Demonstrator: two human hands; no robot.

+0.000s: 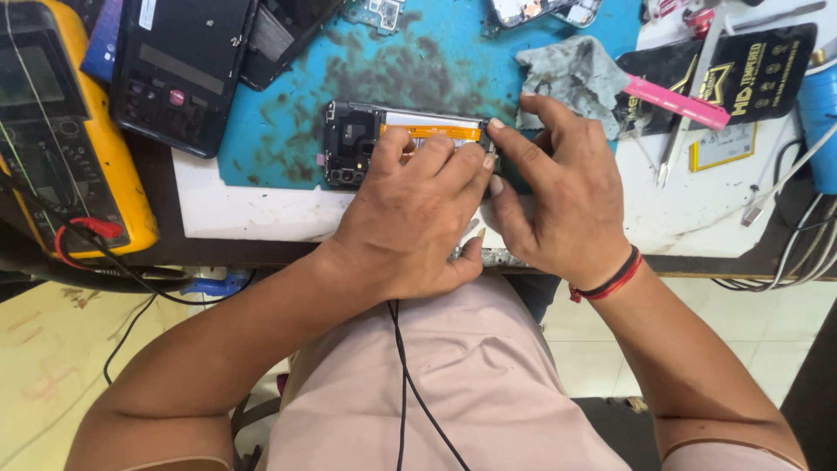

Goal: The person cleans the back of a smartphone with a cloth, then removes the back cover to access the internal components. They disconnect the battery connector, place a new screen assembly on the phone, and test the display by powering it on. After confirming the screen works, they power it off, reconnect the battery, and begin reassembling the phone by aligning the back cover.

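At the far left a yellow meter (61,131) rests on the bench edge with a red plug and dark leads trailing off it, and just beside it lies a black handset (179,74), face up. In the middle, an opened phone (366,144) lies flat on the stained blue mat (436,61), its back cover off, with an orange strip along its upper edge.

The left hand (410,218) lies over the phone from the near side, fingers spread flat and pressing on its right half; it pins the phone down rather than closing around it. The right hand (558,201) meets it from the right, its forefinger tip set on the phone's top right corner and its thumb tucked under towards the left hand. Whether anything small is pinched between thumb and finger cannot be told, since the hands cover that spot.

Done well, this step seems to call for steady, even downward pressure from the left hand, so the phone does not skate on the mat, while the right fingertips work gently at the corner and keep off the orange strip.

Further right lie a crumpled grey cloth (571,74), a pink stick (676,100) and a black packet (758,65), with white cables (798,235) hanging off the edge. The white bench top (227,209) is scuffed and grimy; below it shows pale tiled floor.
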